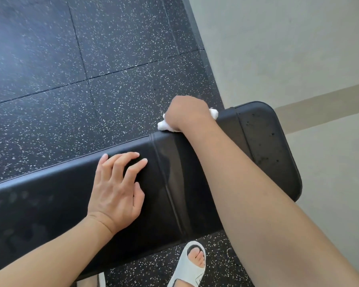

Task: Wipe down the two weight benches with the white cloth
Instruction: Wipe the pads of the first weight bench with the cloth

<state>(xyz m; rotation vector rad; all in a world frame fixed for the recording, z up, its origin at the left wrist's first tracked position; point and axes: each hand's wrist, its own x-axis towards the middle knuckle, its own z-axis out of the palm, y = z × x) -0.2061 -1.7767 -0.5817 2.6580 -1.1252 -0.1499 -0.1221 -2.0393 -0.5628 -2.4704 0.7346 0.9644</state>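
One risk: right hand [186, 111] balls white cloth [163, 125] at bench [267, 141] far edge, skipping pad; left hand [117, 191] rests flat, fingers spread.

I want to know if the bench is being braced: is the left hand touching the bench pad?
Touching. The head view shows the left hand lying on top of the black bench pad, fingers spread, fingertips and palm down on the surface with no gap showing.

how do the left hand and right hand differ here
The left hand lies flat on top of the bench, fingers spread, holding nothing; the right hand is curled round the white cloth. The left is mid-pad, the right at the far edge. Both touch the same bench.
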